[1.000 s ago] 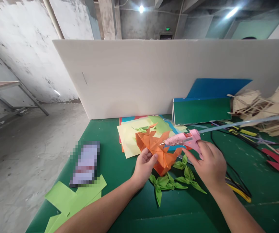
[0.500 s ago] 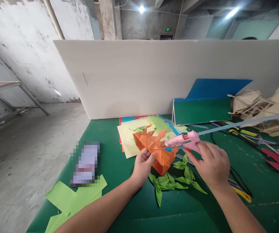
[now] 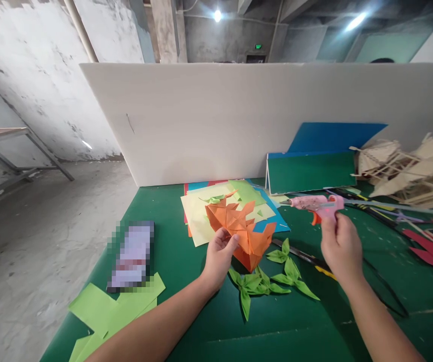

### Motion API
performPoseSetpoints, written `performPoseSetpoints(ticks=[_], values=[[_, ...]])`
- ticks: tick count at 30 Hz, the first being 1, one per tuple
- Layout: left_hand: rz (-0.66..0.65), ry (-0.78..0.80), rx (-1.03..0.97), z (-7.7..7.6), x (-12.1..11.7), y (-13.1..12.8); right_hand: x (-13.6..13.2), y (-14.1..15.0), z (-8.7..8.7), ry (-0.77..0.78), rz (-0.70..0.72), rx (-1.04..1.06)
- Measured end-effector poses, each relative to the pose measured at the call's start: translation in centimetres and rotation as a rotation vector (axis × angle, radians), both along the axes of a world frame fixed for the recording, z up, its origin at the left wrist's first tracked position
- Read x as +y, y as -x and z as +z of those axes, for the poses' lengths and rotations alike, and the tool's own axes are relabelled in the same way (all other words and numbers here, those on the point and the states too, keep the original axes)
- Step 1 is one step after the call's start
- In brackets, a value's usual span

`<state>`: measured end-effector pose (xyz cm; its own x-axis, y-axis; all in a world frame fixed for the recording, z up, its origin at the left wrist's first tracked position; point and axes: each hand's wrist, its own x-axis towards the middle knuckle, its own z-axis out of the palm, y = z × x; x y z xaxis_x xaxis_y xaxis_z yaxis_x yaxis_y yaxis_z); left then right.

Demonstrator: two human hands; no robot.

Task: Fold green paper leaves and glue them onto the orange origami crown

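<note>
My left hand [image 3: 220, 256] pinches the near left edge of an orange folded-paper piece [image 3: 241, 226] with several pointed flaps. A small green folded leaf [image 3: 218, 199] shows at the piece's far left tip. To the right, my right hand [image 3: 340, 246] is wrapped round the handle of a pink hot glue gun [image 3: 316, 203], its nozzle pointing left and apart from the orange paper. A glue stick trails out of the gun's back. Several green folded-paper leaves [image 3: 256, 286] lie on the table just in front of the orange piece.
Coloured paper sheets [image 3: 197, 226] lie behind the orange piece. A blurred phone [image 3: 133, 254] and green paper pieces [image 3: 99, 306] are at left. Near my right hand lies a dark tool with a yellow part [image 3: 307, 256]. Wooden stick models [image 3: 408, 171] and a white board [image 3: 201, 125] stand at the back.
My right hand has drawn the glue gun back to the right, away from the orange paper. My left hand keeps its hold in nearly the same place.
</note>
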<state>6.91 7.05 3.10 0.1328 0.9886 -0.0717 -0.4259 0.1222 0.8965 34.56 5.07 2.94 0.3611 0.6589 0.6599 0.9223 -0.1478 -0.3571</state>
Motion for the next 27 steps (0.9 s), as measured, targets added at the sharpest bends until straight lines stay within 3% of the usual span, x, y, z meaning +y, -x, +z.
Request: performPoseSetpoints(ticks=[6,13,16,19,20,24,27], values=[[-0.002,-0.003,0.002,-0.1,0.1,0.0,0.7,-3.8,-3.3,0.241,0.021,-0.036],[-0.031,-0.065,0.038,-0.6,0.2,0.0,0.7,-4.1,-5.0,0.423,0.029,-0.109],[-0.021,-0.065,0.039,-0.6,0.2,0.0,0.3,-3.5,-4.0,0.451,0.007,-0.117],[-0.019,-0.065,0.036,-0.5,0.2,0.0,-0.3,-1.8,-1.8,0.451,0.052,-0.121],[-0.021,-0.068,0.035,-0.4,0.2,0.0,-0.6,-1.0,-1.0,0.472,0.111,-0.101],[-0.031,-0.081,0.032,-0.4,0.1,0.0,-1.4,2.6,1.8,0.790,0.449,0.222],[-0.024,-0.084,0.030,-0.6,0.2,0.0,-1.6,4.0,2.2,0.864,0.547,0.182]])
